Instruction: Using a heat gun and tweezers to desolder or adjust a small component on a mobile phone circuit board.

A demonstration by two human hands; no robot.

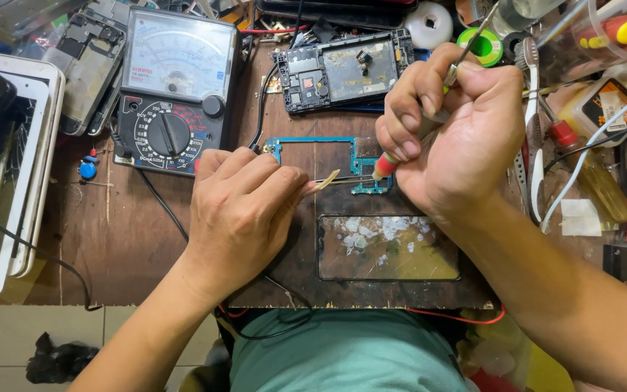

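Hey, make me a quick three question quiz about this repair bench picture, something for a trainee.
1. True or false: the left hand holds tweezers against the blue circuit board.
2. Which tool does the right hand grip? A soldering iron, B hammer, C scissors.
3. What meter sits left of the board?

Key
1. True.
2. A, its tip at the board.
3. The analog multimeter, black with a round dial.

Worn, scratched wooden workbench (139, 239) beneath both hands, evenly lit; pale tiled floor (9, 341) below its near edge, left of the left forearm, bearing a crumpled black bag (58, 359).
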